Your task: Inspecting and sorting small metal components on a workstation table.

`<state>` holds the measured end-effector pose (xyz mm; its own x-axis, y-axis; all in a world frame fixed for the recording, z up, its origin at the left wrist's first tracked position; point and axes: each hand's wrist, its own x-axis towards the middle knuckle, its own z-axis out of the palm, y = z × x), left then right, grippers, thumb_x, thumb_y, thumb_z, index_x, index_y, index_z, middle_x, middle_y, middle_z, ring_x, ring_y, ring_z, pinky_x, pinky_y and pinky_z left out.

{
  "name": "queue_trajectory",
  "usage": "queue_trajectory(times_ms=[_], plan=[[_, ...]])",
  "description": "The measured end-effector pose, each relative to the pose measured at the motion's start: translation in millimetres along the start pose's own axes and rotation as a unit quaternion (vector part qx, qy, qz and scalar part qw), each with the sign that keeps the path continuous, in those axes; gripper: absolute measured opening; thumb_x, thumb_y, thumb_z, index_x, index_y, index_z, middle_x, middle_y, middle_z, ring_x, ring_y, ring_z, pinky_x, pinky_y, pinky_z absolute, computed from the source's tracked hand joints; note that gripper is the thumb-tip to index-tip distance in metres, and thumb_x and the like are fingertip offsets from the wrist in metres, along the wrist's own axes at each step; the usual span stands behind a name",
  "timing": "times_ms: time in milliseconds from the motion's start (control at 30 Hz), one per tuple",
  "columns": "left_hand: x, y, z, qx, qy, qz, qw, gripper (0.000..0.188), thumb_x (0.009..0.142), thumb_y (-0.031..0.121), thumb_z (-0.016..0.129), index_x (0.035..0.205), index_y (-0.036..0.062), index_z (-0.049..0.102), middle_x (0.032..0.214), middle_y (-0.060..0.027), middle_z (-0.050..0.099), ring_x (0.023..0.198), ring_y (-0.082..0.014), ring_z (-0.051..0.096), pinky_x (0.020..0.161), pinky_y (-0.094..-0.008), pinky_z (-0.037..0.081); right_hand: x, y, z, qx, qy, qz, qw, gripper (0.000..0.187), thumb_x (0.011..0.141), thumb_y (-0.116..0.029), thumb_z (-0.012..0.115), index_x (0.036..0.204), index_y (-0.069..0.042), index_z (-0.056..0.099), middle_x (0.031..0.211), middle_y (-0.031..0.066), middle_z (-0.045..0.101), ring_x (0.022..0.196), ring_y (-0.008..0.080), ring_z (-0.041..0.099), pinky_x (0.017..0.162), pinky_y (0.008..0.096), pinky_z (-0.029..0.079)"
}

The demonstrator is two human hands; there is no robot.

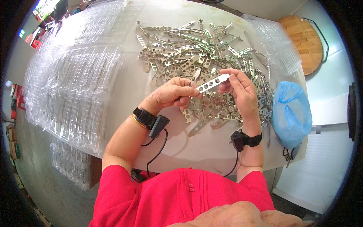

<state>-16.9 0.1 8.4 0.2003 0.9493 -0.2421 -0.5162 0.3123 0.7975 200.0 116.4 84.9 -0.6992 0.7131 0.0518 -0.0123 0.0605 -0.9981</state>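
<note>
Between my two hands is a flat metal strip [212, 83] with a row of round holes, raised at a slant above the table. Its left end is pinched between the thumb and fingers of my left hand [176, 93]. My right hand [241, 89] grips the other end, which sits higher, by thumb and fingertips. Beneath and beyond both hands lies a large loose pile of similar perforated metal strips [181, 55], crossing one another at many angles.
Stacked clear plastic trays [85, 94] cover the table's left side. More clear trays [274, 45] lie at the far right. A blue plastic bag [291, 115] stands by the right edge, with keys [288, 157] hanging near it. Black cables [157, 151] run from my wrist bands.
</note>
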Motion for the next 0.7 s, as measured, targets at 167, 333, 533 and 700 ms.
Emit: queue_trajectory(times_ms=[167, 333, 533, 700], plan=[[-0.8, -0.6, 1.5, -0.002, 0.004, 0.001, 1.0, 0.016, 0.096, 0.015, 0.067, 0.095, -0.0003, 0.07, 0.051, 0.0013, 0.048, 0.039, -0.0083, 0.041, 0.043, -0.0267, 0.041, -1.3, 0.9, 1.4, -0.022, 0.005, -0.004, 1.0, 0.026, 0.107, -0.017, 0.051, 0.122, -0.001, 0.065, 0.089, 0.0029, 0.067, 0.081, 0.0093, 0.065, 0.076, 0.0257, 0.056], [-2.9, 1.5, 2.0, 0.003, -0.009, 0.009, 1.0, 0.019, 0.098, 0.018, 0.065, 0.101, 0.0002, 0.069, 0.054, -0.0024, 0.055, 0.038, -0.0078, 0.043, 0.041, -0.0258, 0.041, -1.1, 1.8, 1.0, -0.046, 0.009, -0.021, 0.999, 0.019, 0.105, -0.012, 0.055, 0.118, -0.002, 0.065, 0.09, 0.0033, 0.067, 0.08, 0.0092, 0.065, 0.075, 0.0253, 0.056], [-3.7, 4.4, 2.0, -0.029, -0.016, 0.004, 0.999, 0.025, 0.099, 0.023, 0.065, 0.111, 0.0013, 0.065, 0.073, -0.0128, 0.071, 0.039, -0.0057, 0.047, 0.04, -0.0229, 0.041, 0.8, 7.3, -2.3, -0.02, 0.019, -0.046, 0.999, 0.016, 0.105, -0.009, 0.053, 0.115, -0.003, 0.064, 0.095, 0.004, 0.068, 0.083, 0.0109, 0.067, 0.076, 0.0271, 0.058], [-1.6, 0.1, 2.9, -0.023, -0.003, 0.054, 0.998, 0.028, 0.098, 0.021, 0.066, 0.116, 0.0008, 0.063, 0.077, -0.0114, 0.071, 0.04, -0.005, 0.045, 0.041, -0.0227, 0.042, 2.1, 6.9, -2.8, -0.012, 0.014, -0.06, 0.998, 0.013, 0.105, -0.009, 0.054, 0.112, -0.003, 0.063, 0.107, 0.0072, 0.067, 0.087, 0.013, 0.067, 0.08, 0.0286, 0.058]])
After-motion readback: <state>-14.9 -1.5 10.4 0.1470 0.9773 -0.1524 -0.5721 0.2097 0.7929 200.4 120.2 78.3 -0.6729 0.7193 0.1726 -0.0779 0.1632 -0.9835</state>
